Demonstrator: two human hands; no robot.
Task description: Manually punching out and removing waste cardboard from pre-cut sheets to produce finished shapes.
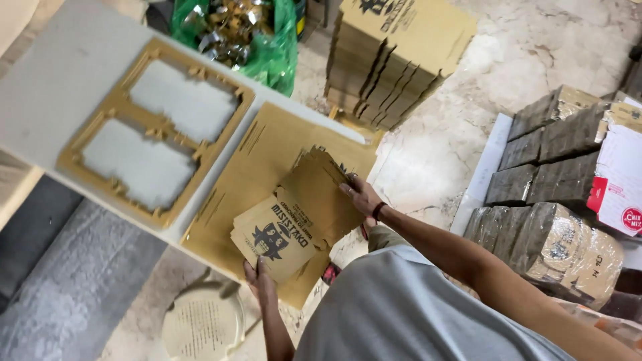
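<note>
Both hands, left hand (259, 279) at the near edge and right hand (361, 195) at the far edge, grip a stack of flat cardboard blanks (297, 224) over the brown sheet (267, 144) on the bench (60, 80); light, stiff but bendable, best held by opposite edges.

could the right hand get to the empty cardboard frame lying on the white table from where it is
Probably yes. The right hand grips the far edge of the stack of printed box blanks, and the cardboard frame lies flat and uncovered further along the white table; only the stack occupies that hand.
</note>
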